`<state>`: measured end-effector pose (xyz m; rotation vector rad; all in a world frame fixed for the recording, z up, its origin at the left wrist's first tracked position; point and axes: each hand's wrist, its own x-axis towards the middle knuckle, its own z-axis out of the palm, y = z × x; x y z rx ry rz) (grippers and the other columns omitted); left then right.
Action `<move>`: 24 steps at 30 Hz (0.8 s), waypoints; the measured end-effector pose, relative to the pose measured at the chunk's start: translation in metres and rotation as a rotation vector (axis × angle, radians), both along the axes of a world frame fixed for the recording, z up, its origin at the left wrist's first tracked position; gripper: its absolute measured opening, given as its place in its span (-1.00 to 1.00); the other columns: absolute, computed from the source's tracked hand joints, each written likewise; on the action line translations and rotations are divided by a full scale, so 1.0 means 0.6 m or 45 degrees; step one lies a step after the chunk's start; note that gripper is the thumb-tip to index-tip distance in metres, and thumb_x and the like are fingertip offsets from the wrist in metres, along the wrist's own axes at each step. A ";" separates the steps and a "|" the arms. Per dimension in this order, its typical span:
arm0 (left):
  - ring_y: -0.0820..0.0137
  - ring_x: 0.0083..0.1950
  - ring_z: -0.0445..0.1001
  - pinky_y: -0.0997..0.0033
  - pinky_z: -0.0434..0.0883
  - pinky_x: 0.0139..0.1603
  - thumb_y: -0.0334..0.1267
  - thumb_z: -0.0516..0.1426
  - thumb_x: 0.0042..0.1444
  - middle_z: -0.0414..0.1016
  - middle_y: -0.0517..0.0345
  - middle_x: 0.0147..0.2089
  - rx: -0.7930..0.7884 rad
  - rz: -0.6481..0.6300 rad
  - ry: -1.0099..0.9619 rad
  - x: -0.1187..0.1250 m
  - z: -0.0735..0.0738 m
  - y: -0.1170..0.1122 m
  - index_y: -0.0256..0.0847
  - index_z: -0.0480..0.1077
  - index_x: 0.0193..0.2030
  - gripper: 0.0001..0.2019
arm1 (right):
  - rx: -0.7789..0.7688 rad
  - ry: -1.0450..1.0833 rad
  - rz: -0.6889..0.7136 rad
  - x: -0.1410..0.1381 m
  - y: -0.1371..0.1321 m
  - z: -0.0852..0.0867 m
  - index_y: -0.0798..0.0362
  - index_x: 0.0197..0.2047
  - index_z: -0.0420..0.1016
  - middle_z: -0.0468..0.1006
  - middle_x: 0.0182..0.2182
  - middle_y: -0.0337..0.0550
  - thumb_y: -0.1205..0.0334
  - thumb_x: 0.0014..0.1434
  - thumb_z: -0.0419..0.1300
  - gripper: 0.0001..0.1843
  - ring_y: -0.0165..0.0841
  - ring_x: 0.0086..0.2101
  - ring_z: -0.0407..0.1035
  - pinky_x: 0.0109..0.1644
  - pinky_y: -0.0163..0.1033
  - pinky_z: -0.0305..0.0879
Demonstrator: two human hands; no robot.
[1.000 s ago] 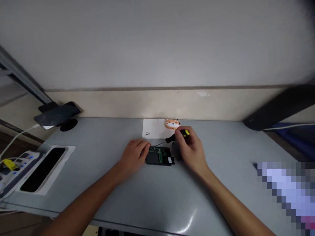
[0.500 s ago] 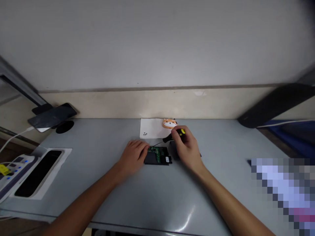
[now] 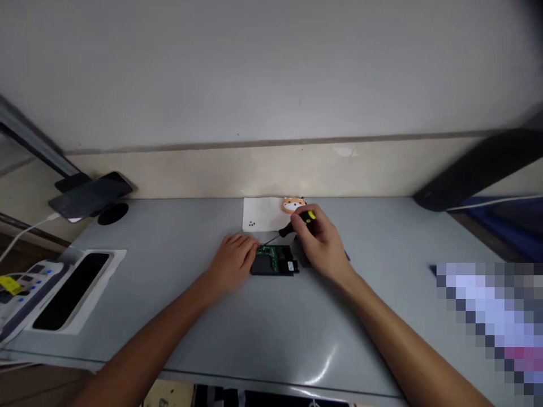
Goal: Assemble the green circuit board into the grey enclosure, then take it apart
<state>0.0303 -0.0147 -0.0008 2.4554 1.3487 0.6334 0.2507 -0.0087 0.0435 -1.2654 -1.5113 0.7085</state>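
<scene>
**One board (image 3: 275,261), two hands**

Left hand (image 3: 232,261) flat, gripping nothing, fingertips touching the one board, mid table (image 3: 254,328). Right hand (image 3: 323,247) clenched round one screwdriver (image 3: 292,225) — tip on the board. Behind: one paper (image 3: 263,212), three screws (image 3: 251,224).

Single head cam, worn up high, looking forward and down over grey tabletop (image 3: 263,316) toward wall (image 3: 271,73) behind. Both forearms enter from bottom edge, hands sit mid-frame, fairly far off. Wide lens, edges bend. No second view, nothing shared.
</scene>
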 end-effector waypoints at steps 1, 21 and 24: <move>0.24 -0.03 0.46 0.14 0.30 0.02 -0.31 -0.10 0.47 0.56 0.11 -0.11 0.000 -0.003 0.004 0.000 0.000 0.000 -0.13 0.41 -0.09 -0.74 | 0.027 -0.019 0.034 -0.001 0.003 0.006 -0.07 -0.15 0.40 0.41 -0.40 -0.26 -0.07 0.36 0.15 -0.75 -0.38 -0.48 0.21 -0.39 -0.21 0.16; 0.25 -0.06 0.47 0.17 0.32 0.00 -0.33 -0.08 0.45 0.57 0.12 -0.13 0.030 -0.027 -0.084 -0.001 -0.004 0.000 -0.14 0.42 -0.09 -0.76 | 0.000 0.637 0.383 -0.064 0.031 0.016 -0.12 -0.01 0.44 0.29 -0.49 -0.31 -0.16 0.39 0.07 -0.66 -0.36 -0.45 0.24 -0.31 -0.19 0.25; 0.25 -0.05 0.46 0.16 0.31 0.01 -0.34 -0.07 0.45 0.57 0.12 -0.13 0.010 -0.026 -0.061 -0.002 -0.002 0.001 -0.13 0.41 -0.09 -0.77 | -0.067 0.790 0.471 -0.061 0.034 0.019 -0.07 -0.06 0.48 0.35 -0.39 -0.22 -0.16 0.42 -0.03 -0.60 -0.34 -0.39 0.29 -0.26 -0.17 0.29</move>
